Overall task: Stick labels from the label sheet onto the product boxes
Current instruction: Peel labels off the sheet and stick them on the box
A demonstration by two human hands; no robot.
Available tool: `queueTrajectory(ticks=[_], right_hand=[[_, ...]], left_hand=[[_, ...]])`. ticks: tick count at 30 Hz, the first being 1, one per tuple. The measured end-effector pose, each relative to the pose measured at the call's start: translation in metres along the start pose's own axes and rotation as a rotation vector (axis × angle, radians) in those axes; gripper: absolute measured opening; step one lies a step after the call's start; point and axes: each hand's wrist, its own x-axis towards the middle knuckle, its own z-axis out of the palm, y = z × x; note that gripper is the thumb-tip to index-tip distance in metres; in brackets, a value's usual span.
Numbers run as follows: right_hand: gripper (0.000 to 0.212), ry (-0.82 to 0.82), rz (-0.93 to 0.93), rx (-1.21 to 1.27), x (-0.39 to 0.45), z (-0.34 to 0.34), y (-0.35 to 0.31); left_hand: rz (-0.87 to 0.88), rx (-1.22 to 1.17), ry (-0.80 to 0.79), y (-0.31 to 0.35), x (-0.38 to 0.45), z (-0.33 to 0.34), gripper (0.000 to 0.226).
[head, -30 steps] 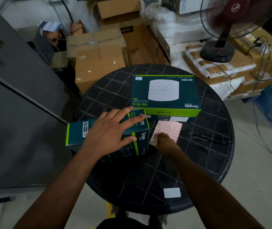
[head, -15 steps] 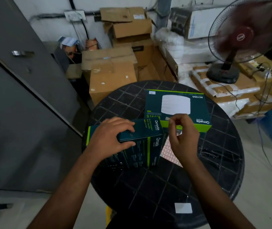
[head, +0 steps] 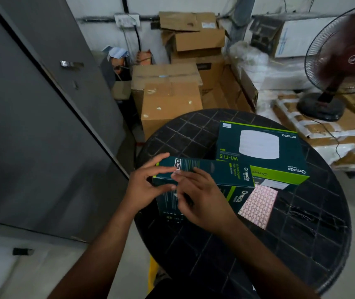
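Black round table [head: 280,244], left hand [head: 142,188] gripping narrow box [head: 211,172], right hand [head: 202,201] pinching label on it

Round black grid-patterned table [head: 301,234], large green product box [head: 260,152], pink label sheet [head: 258,205] beside it

label sheet [head: 258,205] right of small box [head: 213,172]

A narrow dark-green product box [head: 204,173] stands tilted on its long edge at the round surface's near left. Behind it a larger flat green box [head: 260,152] lies printed-face up. The pink label sheet [head: 258,205] lies flat just right of the narrow box.
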Motion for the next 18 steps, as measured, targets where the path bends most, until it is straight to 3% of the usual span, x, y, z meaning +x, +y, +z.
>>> queueTrajectory(ticks=[4, 8, 13, 18], right_hand=[[0.018, -0.026, 0.001, -0.062, 0.007, 0.006, 0.003], [0.02, -0.018, 0.012, -0.043, 0.009, 0.004, 0.007], [0.031, 0.014, 0.112, -0.043, -0.005, -0.028, 0.023], [0.026, 0.101, 0.204, -0.137, -0.044, -0.061, 0.049]], left_hand=[[-0.017, -0.116, 0.111, -0.007, 0.003, 0.007, 0.042], [-0.018, -0.228, 0.051, -0.007, 0.006, -0.002, 0.041], [0.031, -0.204, 0.064, -0.002, 0.005, 0.003, 0.036], [0.079, -0.08, 0.069, -0.003, 0.002, 0.012, 0.011]])
